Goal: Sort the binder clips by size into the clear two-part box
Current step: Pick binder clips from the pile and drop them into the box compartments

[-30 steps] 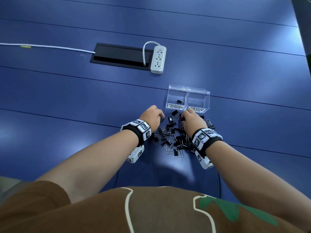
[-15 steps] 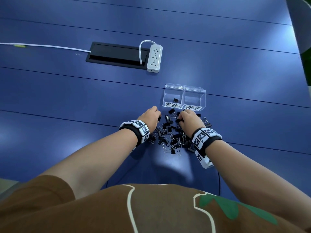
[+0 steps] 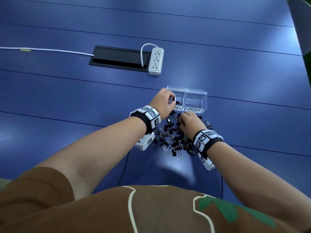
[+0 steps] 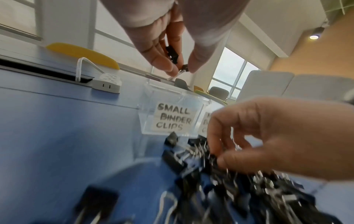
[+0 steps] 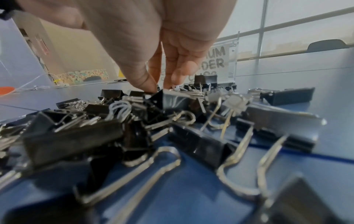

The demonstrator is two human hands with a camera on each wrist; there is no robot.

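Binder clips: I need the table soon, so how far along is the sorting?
Barely begun. Done: one clip lies in the small compartment; the medium compartment looks empty. In hand: left hand pinches a small clip above the box; right hand picks in the pile. Left: nearly the whole pile.

Black clips (image 3: 173, 140) heaped before clear box (image 3: 195, 101)

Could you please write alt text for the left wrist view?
The left hand pinches a small black binder clip above the clear plastic two-part box, over its compartment labelled SMALL BINDER CLIPS. The right hand picks at the pile of black binder clips below.
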